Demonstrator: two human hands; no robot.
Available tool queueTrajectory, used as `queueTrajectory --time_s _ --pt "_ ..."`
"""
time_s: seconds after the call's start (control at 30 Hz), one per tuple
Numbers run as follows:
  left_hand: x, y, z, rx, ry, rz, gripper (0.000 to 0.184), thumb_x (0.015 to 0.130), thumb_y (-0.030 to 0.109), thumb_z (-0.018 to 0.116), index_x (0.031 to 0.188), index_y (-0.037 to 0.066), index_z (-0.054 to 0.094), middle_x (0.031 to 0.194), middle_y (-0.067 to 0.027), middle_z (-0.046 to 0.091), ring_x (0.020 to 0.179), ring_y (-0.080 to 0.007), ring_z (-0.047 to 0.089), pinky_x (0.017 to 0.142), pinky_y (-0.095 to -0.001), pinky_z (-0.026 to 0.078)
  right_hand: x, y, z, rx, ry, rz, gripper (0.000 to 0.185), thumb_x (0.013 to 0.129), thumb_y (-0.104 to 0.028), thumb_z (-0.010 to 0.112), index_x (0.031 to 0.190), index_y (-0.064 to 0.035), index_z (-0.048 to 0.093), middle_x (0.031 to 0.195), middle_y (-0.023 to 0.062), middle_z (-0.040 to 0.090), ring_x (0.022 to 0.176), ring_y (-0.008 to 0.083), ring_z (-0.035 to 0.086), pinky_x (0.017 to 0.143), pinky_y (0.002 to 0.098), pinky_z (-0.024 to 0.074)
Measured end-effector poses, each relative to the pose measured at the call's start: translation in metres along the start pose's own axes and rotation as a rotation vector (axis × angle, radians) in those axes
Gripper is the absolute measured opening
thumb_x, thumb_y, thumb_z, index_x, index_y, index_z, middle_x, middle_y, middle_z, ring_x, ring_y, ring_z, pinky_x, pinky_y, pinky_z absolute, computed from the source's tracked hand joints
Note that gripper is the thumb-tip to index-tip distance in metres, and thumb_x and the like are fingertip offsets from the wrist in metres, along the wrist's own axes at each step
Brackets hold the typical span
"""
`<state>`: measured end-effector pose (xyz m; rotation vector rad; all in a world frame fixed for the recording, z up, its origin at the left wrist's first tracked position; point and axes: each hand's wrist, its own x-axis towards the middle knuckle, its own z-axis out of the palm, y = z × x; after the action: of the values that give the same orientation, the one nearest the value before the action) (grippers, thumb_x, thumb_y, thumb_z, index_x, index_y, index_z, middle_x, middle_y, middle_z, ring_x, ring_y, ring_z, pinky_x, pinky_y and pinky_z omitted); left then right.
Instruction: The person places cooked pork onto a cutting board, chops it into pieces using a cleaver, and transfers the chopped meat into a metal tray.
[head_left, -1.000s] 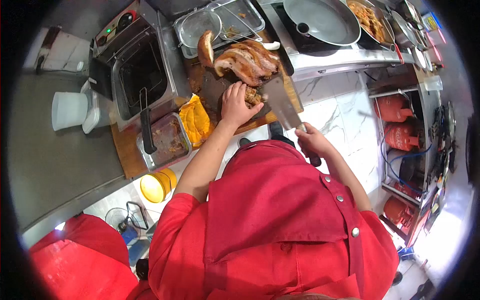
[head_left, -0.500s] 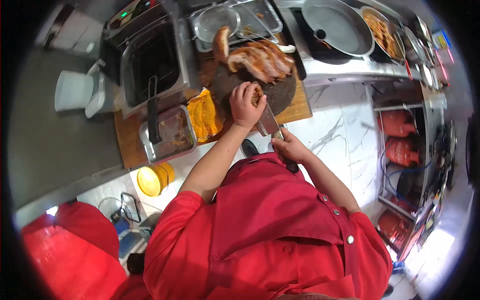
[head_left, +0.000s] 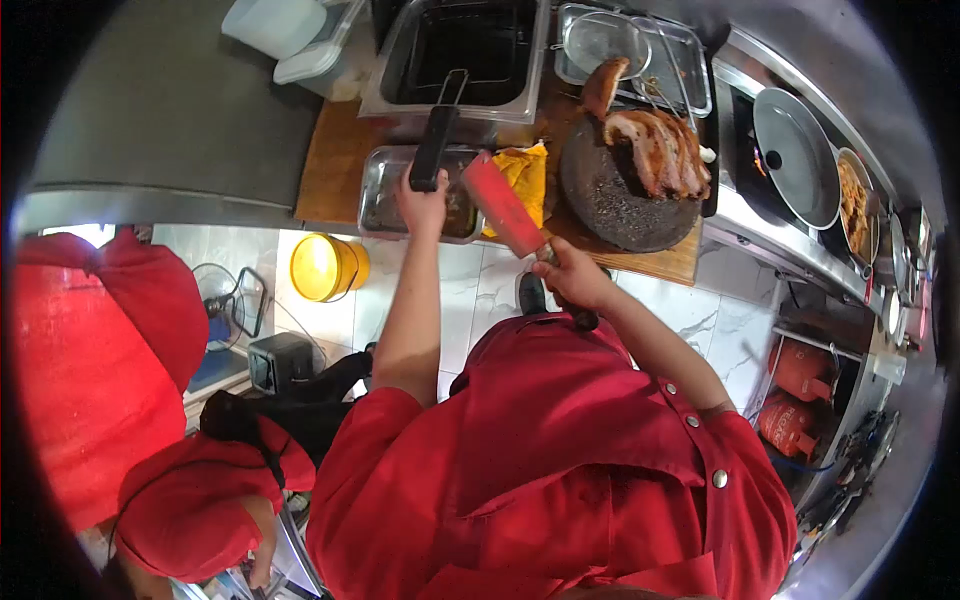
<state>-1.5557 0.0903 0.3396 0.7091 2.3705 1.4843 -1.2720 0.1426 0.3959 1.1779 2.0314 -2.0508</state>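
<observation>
"So, how are the hands set?"

"The right hand (head_left: 572, 275) is closed firmly round the grip of the cleaver (head_left: 505, 208), and its blade slants up toward the tray (head_left: 374, 205) on the wooden table (head_left: 335, 165). The left hand (head_left: 423, 208) is over that tray, at the near end of the black handle (head_left: 433, 148). Its fingers are partly hidden, so I can't tell whether they're clamped on anything or apart."

"And the meat?"

"The meat (head_left: 662, 150) lies at the far right side of the round block (head_left: 612, 205), well apart from both hands. The yellow cloth (head_left: 527, 180) sits between block and tray, partly behind the blade."

"What makes for safe, tidy work at the tray?"

"I'd want the blade quiet, its edge turned away from the left hand, since the two are near each other. I'd hold the left hand low within the tray's rim so any scraps land inside, and go gently round that black handle; a bump could swing it. The cleaver may be greasy, so a firm grip matters."
</observation>
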Motion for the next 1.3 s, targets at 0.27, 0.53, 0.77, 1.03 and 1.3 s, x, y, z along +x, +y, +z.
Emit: queueTrajectory --time_s 0.27,0.53,0.77,1.03,1.3 --pt "0.057 -0.058 -0.072 -0.596 -0.159 -0.259 0.043 0.083 -0.001 0.064 0.124 0.001 0.054 0.114 -0.0095 0.059 0.103 -0.0175 0.057 0.087 -0.0282 0.046 -0.033 0.009 -0.040 0.152 0.048 0.013 0.024 0.094 -0.019 0.057 0.110 -0.0054 0.047 0.069 0.0004 0.051 0.054 0.0094 0.050 0.047 0.0261 0.0435" --pt "0.045 -0.043 -0.083 0.365 0.018 0.125 0.035 0.080 0.002 0.058 0.115 0.006 0.063 0.096 -0.0190 0.065 0.076 -0.0308 0.066 0.072 -0.0391 0.053 -0.087 0.025 -0.061 0.312 0.245 0.122 0.026 0.094 -0.017 0.056 0.116 -0.0050 0.048 0.068 0.0006 0.051 0.053 0.0100 0.049 0.046 0.0263 0.0425" --pt "-0.003 -0.002 -0.034 0.652 0.124 0.334 0.032 0.080 0.008 0.057 0.111 0.005 0.063 0.106 -0.0192 0.063 0.098 -0.0372 0.059 0.087 -0.0440 0.046 -0.120 0.054 -0.069 0.235 0.432 0.198 0.024 0.094 -0.019 0.057 0.112 -0.0054 0.048 0.066 0.0016 0.052 0.051 0.0105 0.050 0.044 0.0279 0.0414" --pt "-0.096 0.118 0.113 0.077 -0.429 0.968 0.034 0.077 0.004 0.060 0.112 0.004 0.061 0.112 -0.0142 0.060 0.107 -0.0339 0.054 0.094 -0.0442 0.041 -0.149 0.057 -0.064 0.107 0.637 0.311 0.041 0.088 -0.033 0.061 0.115 -0.0036 0.052 0.079 0.0159 0.065 0.065 0.0240 0.063 0.059 0.0383 0.0515" --pt "0.007 0.168 0.270 0.365 -0.891 1.193 0.072 0.071 0.004 0.062 0.139 0.001 0.038 0.138 -0.0238 0.042 0.126 -0.0422 0.040 0.108 -0.0472 0.030 -0.209 0.103 -0.072 -0.045 1.163 -0.042 0.038 0.089 -0.036 0.059 0.111 -0.0060 0.049 0.071 0.0122 0.059 0.054 0.0223 0.058 0.050 0.0373 0.0473"
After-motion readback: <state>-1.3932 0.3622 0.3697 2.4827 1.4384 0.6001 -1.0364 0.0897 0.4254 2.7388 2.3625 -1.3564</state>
